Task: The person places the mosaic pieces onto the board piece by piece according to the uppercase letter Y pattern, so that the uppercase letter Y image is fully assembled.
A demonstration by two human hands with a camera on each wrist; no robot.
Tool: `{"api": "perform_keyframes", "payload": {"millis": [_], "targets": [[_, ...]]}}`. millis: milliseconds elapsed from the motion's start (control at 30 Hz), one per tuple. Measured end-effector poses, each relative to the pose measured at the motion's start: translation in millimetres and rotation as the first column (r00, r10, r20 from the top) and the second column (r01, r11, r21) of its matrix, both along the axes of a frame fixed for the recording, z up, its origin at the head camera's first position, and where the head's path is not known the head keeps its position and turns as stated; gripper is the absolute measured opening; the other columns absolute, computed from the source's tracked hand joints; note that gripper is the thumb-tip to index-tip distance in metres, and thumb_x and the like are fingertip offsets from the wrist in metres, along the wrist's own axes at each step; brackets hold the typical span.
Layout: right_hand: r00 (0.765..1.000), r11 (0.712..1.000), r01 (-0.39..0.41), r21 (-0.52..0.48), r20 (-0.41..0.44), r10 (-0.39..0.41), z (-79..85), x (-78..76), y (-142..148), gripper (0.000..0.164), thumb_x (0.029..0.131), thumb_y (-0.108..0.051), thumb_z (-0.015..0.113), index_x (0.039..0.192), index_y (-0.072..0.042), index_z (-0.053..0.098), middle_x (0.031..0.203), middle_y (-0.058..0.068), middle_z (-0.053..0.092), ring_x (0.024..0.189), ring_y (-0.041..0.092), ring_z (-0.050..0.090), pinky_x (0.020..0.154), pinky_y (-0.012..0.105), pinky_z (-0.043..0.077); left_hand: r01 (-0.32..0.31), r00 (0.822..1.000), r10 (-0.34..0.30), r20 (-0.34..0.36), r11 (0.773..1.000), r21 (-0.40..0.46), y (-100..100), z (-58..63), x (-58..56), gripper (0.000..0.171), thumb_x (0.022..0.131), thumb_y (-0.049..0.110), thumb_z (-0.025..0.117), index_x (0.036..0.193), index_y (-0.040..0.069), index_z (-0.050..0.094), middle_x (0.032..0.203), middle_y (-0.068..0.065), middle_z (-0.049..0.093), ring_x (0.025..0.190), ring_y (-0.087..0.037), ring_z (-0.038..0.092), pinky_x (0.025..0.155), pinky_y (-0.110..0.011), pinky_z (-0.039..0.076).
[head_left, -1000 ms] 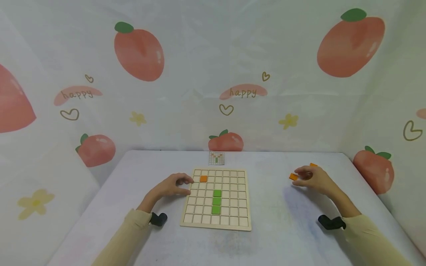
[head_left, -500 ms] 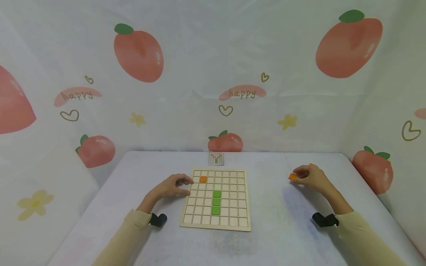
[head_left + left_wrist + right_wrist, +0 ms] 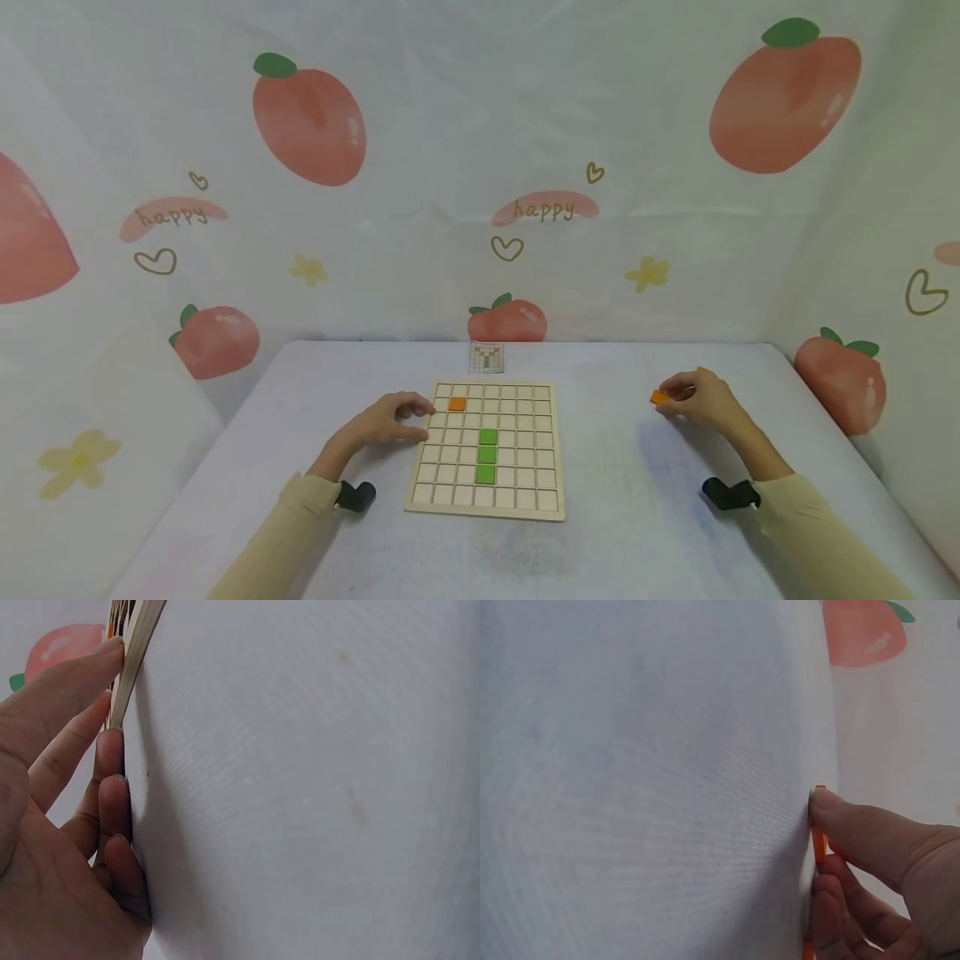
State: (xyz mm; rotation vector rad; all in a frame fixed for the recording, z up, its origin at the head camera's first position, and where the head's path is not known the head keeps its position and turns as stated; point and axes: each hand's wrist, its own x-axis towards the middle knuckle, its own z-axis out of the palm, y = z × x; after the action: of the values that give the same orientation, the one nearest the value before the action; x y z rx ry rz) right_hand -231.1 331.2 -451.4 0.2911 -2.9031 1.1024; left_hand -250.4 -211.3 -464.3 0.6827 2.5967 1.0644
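My right hand (image 3: pixel 699 402) pinches a small orange square tile (image 3: pixel 659 397) between thumb and fingers, low over the right side of the table. In the right wrist view that tile (image 3: pixel 820 844) shows edge-on by the thumb, close to the table surface. A second orange tile (image 3: pixel 703 369) is mostly hidden behind the hand. My left hand (image 3: pixel 388 419) rests at the left edge of a wooden grid board (image 3: pixel 525 514), thumb and fingertip touching the rim. On the board sit an orange tile (image 3: pixel 457 404) near the top left and a column of green tiles (image 3: pixel 487 455).
A small printed card (image 3: pixel 487 357) with a coloured grid pattern stands or lies behind the board, near the back of the white table (image 3: pixel 615 467). A fruit-print cloth (image 3: pixel 420 167) hangs behind the table and at its sides.
My right hand has moved slightly left and its thumb and fingers have closed on the orange tile, which has turned a little. The left hand and board stay put.
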Motion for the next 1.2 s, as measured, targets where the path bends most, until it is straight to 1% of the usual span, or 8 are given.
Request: {"api": "perform_keyframes", "payload": {"millis": [200,367,533,633,733,867,1000,1200], "targets": [[1.000,1.000,-0.015,-0.004,-0.025,0.015,-4.2,-1.4,0.7,0.024,0.079,-0.007,0.087,0.096,0.005,0.074,0.086,0.007,0.069,0.078,0.024,0.065,0.061,0.030,0.049,0.002,1.000,-0.002,0.002,1.000,0.005,0.0,2.0,1.4,0.037,0.084,0.016,0.084,0.117,0.007,0.070,0.106,0.000,0.061,0.102,-0.024,0.053,0.095,-0.047,0.042],[1.000,1.000,-0.017,-0.010,-0.026,0.017,-4.4,-0.7,3.1,0.027,0.080,-0.007,0.086,0.100,0.007,0.074,0.087,0.006,0.069,0.078,0.022,0.064,0.063,0.028,0.050,0.001,1.000,-0.001,0.001,1.000,0.002,0.3,1.7,0.8,0.038,0.084,0.017,0.084,0.117,0.007,0.070,0.107,0.000,0.062,0.103,-0.023,0.053,0.096,-0.047,0.042],[0.998,0.998,-0.049,-0.029,-0.034,0.048,-2.6,1.2,4.0,0.029,0.081,-0.007,0.085,0.104,0.007,0.074,0.088,0.006,0.069,0.078,0.021,0.064,0.066,0.026,0.050,-0.005,1.000,0.005,0.007,1.000,0.002,0.3,1.8,0.7,0.037,0.084,0.018,0.085,0.117,0.008,0.070,0.105,0.000,0.061,0.102,-0.024,0.053,0.096,-0.047,0.043],[0.997,0.995,-0.078,-0.066,-0.035,0.076,-1.9,1.7,3.1,0.027,0.082,-0.006,0.084,0.104,0.006,0.074,0.089,0.006,0.069,0.078,0.018,0.063,0.067,0.024,0.050,-0.009,1.000,0.009,0.009,1.000,0.002,0.2,1.3,0.7,0.037,0.084,0.017,0.085,0.116,0.008,0.070,0.105,0.000,0.061,0.101,-0.024,0.053,0.095,-0.047,0.042],[0.993,0.984,-0.115,-0.137,-0.008,0.115,-1.5,2.4,1.6,0.027,0.083,-0.002,0.081,0.107,0.007,0.073,0.092,0.007,0.070,0.080,0.018,0.063,0.068,0.023,0.051,-0.011,1.000,0.011,0.012,1.000,-0.001,0.1,0.3,0.3,0.038,0.083,0.017,0.085,0.117,0.008,0.070,0.105,0.000,0.061,0.101,-0.024,0.052,0.095,-0.047,0.043],[0.984,0.959,-0.168,-0.227,0.023,0.178,0.0,4.5,-2.7,0.029,0.085,-0.002,0.079,0.111,0.008,0.071,0.099,0.012,0.070,0.085,0.019,0.063,0.070,0.024,0.052,-0.012,1.000,0.012,0.021,1.000,0.001,0.3,0.7,0.1,0.038,0.083,0.018,0.085,0.117,0.008,0.070,0.106,0.000,0.061,0.101,-0.024,0.052,0.094,-0.046,0.043],[0.976,0.942,-0.205,-0.266,0.018,0.217,1.3,6.4,-9.9,0.029,0.086,-0.002,0.080,0.111,0.007,0.071,0.103,0.013,0.071,0.087,0.019,0.064,0.072,0.024,0.053,-0.015,1.000,0.015,0.026,1.000,0.009,-0.1,1.6,0.6,0.038,0.083,0.017,0.085,0.117,0.008,0.070,0.106,-0.001,0.062,0.103,-0.025,0.053,0.095,-0.047,0.042],[0.968,0.928,-0.237,-0.289,0.010,0.251,2.7,7.4,-23.6,0.028,0.085,-0.002,0.080,0.111,0.006,0.072,0.102,0.012,0.071,0.085,0.019,0.064,0.074,0.023,0.053,-0.013,1.000,0.013,0.015,1.000,0.005,-0.2,0.6,0.2,0.038,0.083,0.018,0.085,0.117,0.008,0.070,0.107,0.000,0.062,0.104,-0.024,0.053,0.096,-0.048,0.042]]}}
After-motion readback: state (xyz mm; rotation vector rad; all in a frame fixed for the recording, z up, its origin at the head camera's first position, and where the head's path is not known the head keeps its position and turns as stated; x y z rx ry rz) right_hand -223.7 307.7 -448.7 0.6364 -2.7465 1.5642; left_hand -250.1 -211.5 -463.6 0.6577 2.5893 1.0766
